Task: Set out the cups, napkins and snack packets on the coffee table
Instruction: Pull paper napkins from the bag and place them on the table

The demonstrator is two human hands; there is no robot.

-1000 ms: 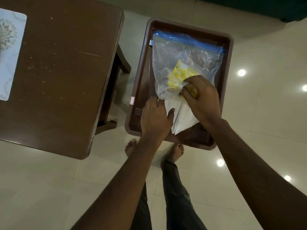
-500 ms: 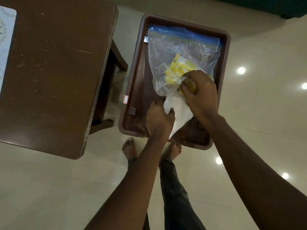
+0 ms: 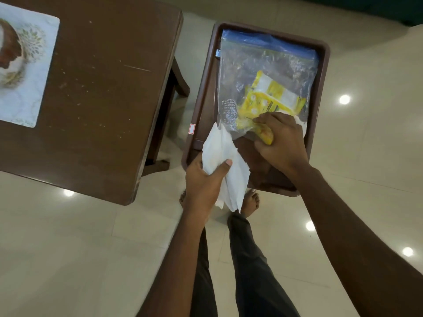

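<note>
A brown tray point(image 3: 201, 92) rests low beside the brown coffee table point(image 3: 103, 92). In the tray lies a clear zip bag point(image 3: 263, 62) with a blue seal, holding yellow snack packets point(image 3: 270, 97). My right hand point(image 3: 281, 145) presses down on the bag's near end, fingers closed over a yellow packet through the plastic. My left hand point(image 3: 206, 181) grips a bunch of white napkins point(image 3: 226, 165), lifted clear of the bag at the tray's near left corner. A cup point(image 3: 10, 53) sits on a pale placemat point(image 3: 27, 72) at the table's far left, partly cut off.
The floor is glossy pale tile point(image 3: 68, 248) with light reflections. My bare feet point(image 3: 250, 201) and dark trousers stand just below the tray. A table leg point(image 3: 176, 81) shows in the gap between table and tray.
My left hand has pulled the white napkins out from under the bag, toward me and to the left. My right hand stayed on the bag, sliding slightly right.
</note>
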